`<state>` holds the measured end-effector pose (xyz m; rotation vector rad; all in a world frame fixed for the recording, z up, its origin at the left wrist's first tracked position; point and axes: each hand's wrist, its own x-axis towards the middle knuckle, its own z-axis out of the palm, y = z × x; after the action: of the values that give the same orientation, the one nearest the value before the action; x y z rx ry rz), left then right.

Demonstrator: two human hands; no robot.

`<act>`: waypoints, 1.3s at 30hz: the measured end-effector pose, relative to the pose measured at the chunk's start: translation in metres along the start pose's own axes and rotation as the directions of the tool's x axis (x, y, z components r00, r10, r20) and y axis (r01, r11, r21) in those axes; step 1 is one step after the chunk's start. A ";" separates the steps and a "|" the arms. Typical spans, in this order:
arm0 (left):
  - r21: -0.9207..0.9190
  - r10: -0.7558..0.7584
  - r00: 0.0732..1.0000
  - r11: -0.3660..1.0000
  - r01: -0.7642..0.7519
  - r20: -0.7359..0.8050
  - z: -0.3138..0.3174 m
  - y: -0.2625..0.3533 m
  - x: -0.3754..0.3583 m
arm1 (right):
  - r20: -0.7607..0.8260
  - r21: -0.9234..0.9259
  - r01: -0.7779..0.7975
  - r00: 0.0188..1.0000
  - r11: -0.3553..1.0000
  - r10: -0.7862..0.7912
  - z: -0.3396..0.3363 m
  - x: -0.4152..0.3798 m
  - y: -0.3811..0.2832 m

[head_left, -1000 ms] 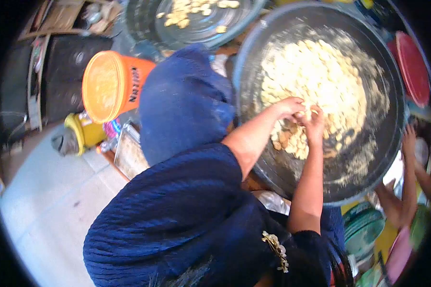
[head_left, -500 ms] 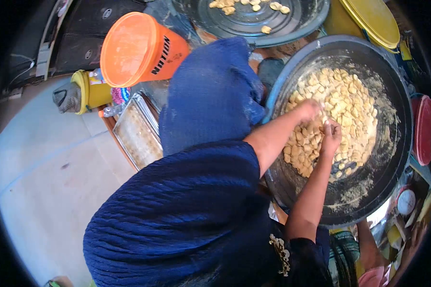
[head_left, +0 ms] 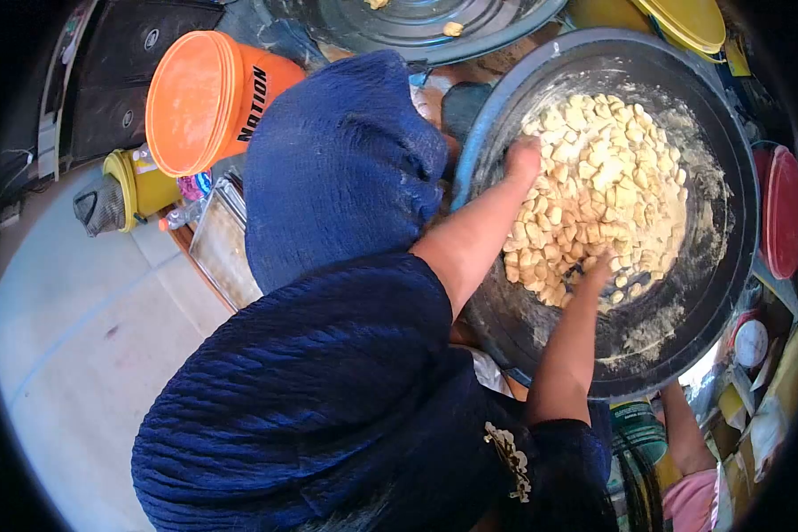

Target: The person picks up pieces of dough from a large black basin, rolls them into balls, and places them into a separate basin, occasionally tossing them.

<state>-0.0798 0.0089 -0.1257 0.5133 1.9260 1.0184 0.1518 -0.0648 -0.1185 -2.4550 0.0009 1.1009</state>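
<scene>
A large black basin point(head_left: 656, 355) holds a heap of small pale-yellow lumps point(head_left: 607, 186) that look like floured dough pieces. White powder clings to its inner wall. My left hand point(head_left: 522, 160) is at the heap's upper-left edge, close to the basin's near wall. Its fingers are mostly turned out of sight. Lower in the heap, my right hand point(head_left: 598, 268) touches the lumps, its fingers blurred and partly hidden among them. Whether either hand grips a lump does not show.
A second dark basin point(head_left: 496, 44) with a few lumps stands at the top. An orange bucket point(head_left: 191, 106), a yellow bucket point(head_left: 160, 182) and a metal tray point(head_left: 222, 248) lie to the left. A red lid point(head_left: 782, 213) is at right. Another person's arm point(head_left: 687, 434) shows at lower right.
My hands, close together over the middle of the heap before, have moved apart: the left to the upper-left edge, the right down into the lower lumps. The view has shifted slightly.
</scene>
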 end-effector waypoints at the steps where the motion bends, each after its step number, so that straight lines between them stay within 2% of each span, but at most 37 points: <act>1: -0.014 -0.073 0.996 0.997 0.074 0.059 -0.002 -0.002 0.000 | 0.078 -0.200 0.151 0.987 0.968 -0.137 0.018 0.012 0.029; 2: -0.022 -0.145 0.982 0.989 0.148 0.120 -0.003 -0.004 -0.001 | 0.180 -0.377 0.301 0.951 0.876 -0.250 0.041 0.016 0.054; 3: -0.020 -0.147 0.981 0.988 0.151 0.129 0.001 -0.009 -0.003 | 0.156 -0.530 0.357 0.932 0.769 -0.326 0.059 -0.015 0.068; 4: 0.234 -0.098 0.973 0.971 0.048 0.208 0.005 -0.016 -0.006 | 0.276 -0.621 0.593 0.777 0.513 -0.565 0.061 -0.058 0.080; 5: 0.462 -0.069 0.951 0.883 -0.082 0.301 0.008 -0.020 -0.011 | 0.419 -0.653 0.733 0.557 0.188 -0.717 0.051 -0.088 0.081; 6: 0.630 -0.142 0.918 0.765 -0.135 0.370 0.002 0.003 -0.033 | 0.403 -0.664 0.721 0.568 0.198 -0.718 0.033 -0.095 0.073; 7: 0.626 -0.142 0.911 0.766 -0.147 0.388 -0.003 0.000 -0.053 | 0.633 -0.480 0.877 0.334 -0.015 -0.698 0.016 -0.099 0.064; 8: 0.719 -0.057 0.869 0.589 -0.369 0.492 -0.006 -0.003 -0.073 | 0.791 -0.237 0.949 0.064 -0.207 -0.609 0.003 -0.099 0.060; 9: 0.741 0.007 0.796 0.360 -0.567 0.605 -0.007 -0.004 -0.087 | 0.778 -0.258 0.945 0.082 -0.198 -0.623 -0.008 -0.084 0.055; 10: 0.727 0.013 0.780 0.354 -0.588 0.625 -0.006 0.000 -0.095 | 0.822 -0.236 0.966 0.138 -0.110 -0.553 -0.022 -0.059 0.046; 11: 0.665 -0.162 0.650 0.300 -0.684 0.742 -0.004 0.008 -0.103 | 0.862 -0.215 0.976 0.181 -0.019 -0.473 -0.036 -0.036 0.038; 12: 0.583 -0.341 0.492 0.264 -0.768 0.801 -0.004 0.015 -0.108 | 0.769 -0.173 0.908 0.367 0.381 -0.524 -0.047 -0.020 0.035; 13: 0.571 -0.340 0.479 0.264 -0.777 0.809 -0.002 0.023 -0.109 | 0.580 -0.019 0.931 0.307 0.364 -0.755 -0.051 0.044 0.056; 14: 0.613 -0.483 0.449 0.263 -0.745 0.752 0.001 0.030 -0.106 | 0.513 -0.079 0.833 0.505 0.548 -0.694 -0.069 0.051 0.043; 15: 0.655 -0.616 0.404 0.252 -0.713 0.676 0.002 0.033 -0.099 | 0.384 -0.140 0.539 0.803 0.831 -0.456 -0.086 0.031 0.023; 16: 0.670 -0.600 0.355 0.450 -0.590 0.717 0.003 0.028 -0.081 | 0.337 -0.079 0.453 0.850 0.888 -0.404 -0.096 0.062 0.035; 17: 0.653 -0.574 0.315 0.621 -0.434 0.756 0.003 0.023 -0.058 | 0.399 -0.290 0.293 0.902 0.911 -0.163 -0.110 0.085 0.034; 19: 0.722 -0.622 0.420 0.680 -0.130 0.661 -0.005 0.031 -0.020 | 0.481 -0.477 0.136 0.868 0.868 0.129 -0.108 0.111 0.045; 21: 0.713 -0.341 0.729 0.643 -0.279 0.593 -0.009 0.004 0.018 | 0.640 -0.437 -0.013 0.698 0.899 0.321 -0.087 0.079 0.044; 22: 0.711 -0.337 0.728 0.643 -0.285 0.597 -0.009 0.008 0.017 | 0.695 -0.376 -0.097 0.628 0.921 0.350 -0.072 0.064 0.051; 23: 0.720 -0.296 0.789 0.648 -0.248 0.538 -0.011 0.017 0.011 | 0.752 -0.314 -0.184 0.550 0.931 0.363 -0.053 0.046 0.058; 24: 0.725 -0.254 0.844 0.656 -0.209 0.472 -0.011 0.023 0.008 | 0.741 -0.159 -0.233 0.614 0.959 0.272 -0.029 0.015 0.060; 25: 0.724 -0.249 0.846 0.657 -0.211 0.472 -0.009 0.019 0.010 | 0.711 -0.003 -0.266 0.677 0.964 0.189 -0.007 -0.015 0.061; 27: 0.685 -0.192 0.893 0.710 -0.160 0.408 -0.006 0.004 0.013 | 0.861 0.238 -0.435 0.508 0.869 0.019 0.028 -0.036 0.077; 28: 0.701 -0.311 0.851 0.708 -0.090 0.423 -0.009 0.024 0.005 | 0.874 0.317 -0.496 0.483 0.809 -0.047 0.042 -0.051 0.075; 29: 0.701 -0.311 0.851 0.707 -0.090 0.423 -0.008 0.021 0.007 | 0.880 0.388 -0.556 0.461 0.735 -0.116 0.052 -0.063 0.069; 30: 0.581 -0.357 0.811 0.813 0.026 0.463 -0.008 0.015 0.008 | 0.879 0.392 -0.562 0.463 0.729 -0.115 0.059 -0.069 0.064; 31: 0.448 -0.390 0.766 0.881 0.150 0.511 -0.009 0.013 0.010 | 0.899 0.415 -0.537 0.367 0.734 -0.240 0.064 -0.073 0.059; 32: 0.417 -0.431 0.692 0.886 0.204 0.579 -0.011 0.013 0.013 | 0.896 0.444 -0.510 0.261 0.737 -0.360 0.065 -0.076 0.056; 33: 0.423 -0.431 0.687 0.885 0.195 0.585 -0.015 0.017 0.007 | 0.891 0.455 -0.511 0.269 0.730 -0.367 0.057 -0.071 0.056; 35: 0.378 -0.564 0.347 0.794 0.476 0.749 -0.019 0.030 -0.006 | 0.966 0.258 -0.422 0.112 0.869 -0.232 0.034 -0.048 0.044; 36: 0.464 -0.649 0.221 0.704 0.538 0.728 -0.016 0.017 -0.002 | 0.957 0.187 -0.276 0.268 0.943 -0.112 0.007 -0.064 0.014; 37: 0.468 -0.645 0.213 0.708 0.530 0.734 -0.014 0.018 -0.008 | 0.953 0.199 -0.272 0.279 0.942 -0.120 -0.009 -0.060 0.002; 39: 0.434 -0.617 0.099 0.649 0.625 0.781 -0.015 0.016 -0.030 | 0.932 0.305 -0.153 0.253 0.940 -0.261 -0.035 -0.049 -0.013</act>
<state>-0.0767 -0.0089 -0.0935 0.0867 0.8888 0.0314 0.1456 -0.0758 -0.0580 -1.0577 -0.2592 2.1967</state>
